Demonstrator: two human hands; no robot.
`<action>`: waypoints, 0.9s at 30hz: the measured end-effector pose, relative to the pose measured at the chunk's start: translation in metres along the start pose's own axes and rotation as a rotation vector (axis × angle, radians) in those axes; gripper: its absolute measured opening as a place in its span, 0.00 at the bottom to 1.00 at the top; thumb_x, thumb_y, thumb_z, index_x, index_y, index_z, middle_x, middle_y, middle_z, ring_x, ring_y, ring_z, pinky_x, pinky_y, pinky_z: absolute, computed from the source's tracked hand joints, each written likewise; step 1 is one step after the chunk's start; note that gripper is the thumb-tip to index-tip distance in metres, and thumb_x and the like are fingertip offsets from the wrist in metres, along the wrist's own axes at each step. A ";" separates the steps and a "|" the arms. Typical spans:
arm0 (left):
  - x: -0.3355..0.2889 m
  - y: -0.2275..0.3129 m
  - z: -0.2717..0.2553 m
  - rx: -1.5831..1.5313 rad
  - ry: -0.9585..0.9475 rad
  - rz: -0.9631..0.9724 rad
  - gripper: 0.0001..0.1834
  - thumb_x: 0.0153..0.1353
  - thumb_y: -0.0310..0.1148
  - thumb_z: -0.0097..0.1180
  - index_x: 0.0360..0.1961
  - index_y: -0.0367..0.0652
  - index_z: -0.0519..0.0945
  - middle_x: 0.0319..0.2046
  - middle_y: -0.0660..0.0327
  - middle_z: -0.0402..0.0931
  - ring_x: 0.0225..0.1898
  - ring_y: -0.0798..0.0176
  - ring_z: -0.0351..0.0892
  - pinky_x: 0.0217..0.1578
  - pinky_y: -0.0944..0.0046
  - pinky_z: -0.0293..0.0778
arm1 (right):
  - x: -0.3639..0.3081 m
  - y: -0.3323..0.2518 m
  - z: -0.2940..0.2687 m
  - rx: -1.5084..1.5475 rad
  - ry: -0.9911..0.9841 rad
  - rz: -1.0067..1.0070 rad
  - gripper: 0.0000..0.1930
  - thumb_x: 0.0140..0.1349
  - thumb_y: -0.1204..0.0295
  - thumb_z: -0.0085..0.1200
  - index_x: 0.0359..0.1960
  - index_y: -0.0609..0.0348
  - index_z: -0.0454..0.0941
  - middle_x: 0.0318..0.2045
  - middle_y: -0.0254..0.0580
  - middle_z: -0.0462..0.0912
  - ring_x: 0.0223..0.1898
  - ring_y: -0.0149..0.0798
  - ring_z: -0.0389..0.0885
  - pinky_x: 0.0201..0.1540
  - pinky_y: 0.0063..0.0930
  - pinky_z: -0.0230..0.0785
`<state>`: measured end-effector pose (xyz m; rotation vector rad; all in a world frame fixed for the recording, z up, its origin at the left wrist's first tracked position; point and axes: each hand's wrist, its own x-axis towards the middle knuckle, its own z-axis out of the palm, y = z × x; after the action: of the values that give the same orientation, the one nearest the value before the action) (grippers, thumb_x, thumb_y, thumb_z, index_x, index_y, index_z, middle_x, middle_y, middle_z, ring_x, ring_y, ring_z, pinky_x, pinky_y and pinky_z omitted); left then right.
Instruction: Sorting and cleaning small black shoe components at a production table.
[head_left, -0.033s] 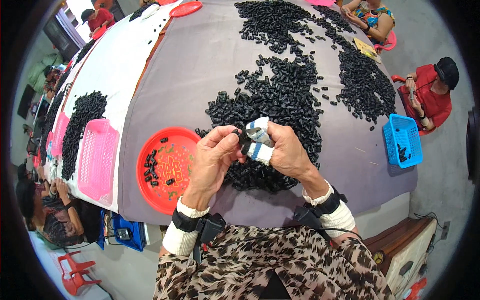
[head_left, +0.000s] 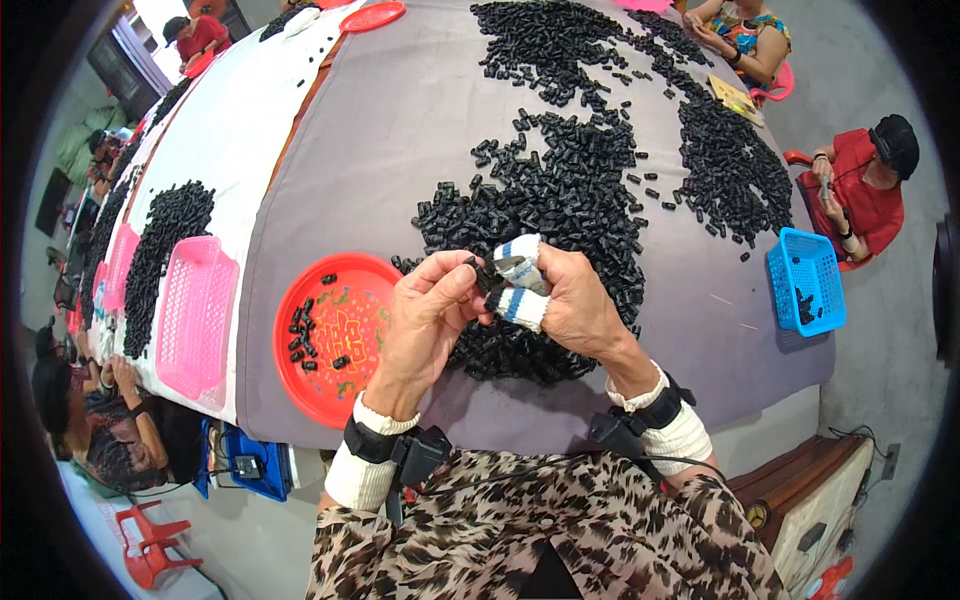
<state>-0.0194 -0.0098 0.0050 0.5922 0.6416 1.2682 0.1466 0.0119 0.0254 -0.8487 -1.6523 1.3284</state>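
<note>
Close beside left hand (head_left: pixel 425 315), tray rim (head_left: pixel 376 264)

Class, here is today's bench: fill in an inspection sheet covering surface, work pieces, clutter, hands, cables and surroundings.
Surface: grey tablecloth, slightly wrinkled.
Work pieces: large pile of small black cylindrical pieces; several more in the round red tray.
Clutter: pink basket at left, blue basket at right.
Hands: left hand pinches a black piece; right hand works against it, striped fabric around its digits, grip partly hidden.
Cables: black cable near the right wrist.
Surroundings: co-worker in red, seated at right; others around.
</note>
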 end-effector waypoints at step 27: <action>0.008 0.005 0.001 -0.126 -0.161 0.015 0.13 0.59 0.27 0.52 0.45 0.36 0.72 0.35 0.59 0.77 0.35 0.69 0.77 0.35 0.72 0.74 | 0.009 -0.014 -0.005 -0.277 -0.044 -0.046 0.18 0.50 0.63 0.61 0.30 0.65 0.70 0.20 0.51 0.76 0.21 0.46 0.76 0.24 0.32 0.66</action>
<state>-0.0206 -0.0006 0.0085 0.5887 0.4213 1.2510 0.1473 0.0192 0.0415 -0.9401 -1.9081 1.1090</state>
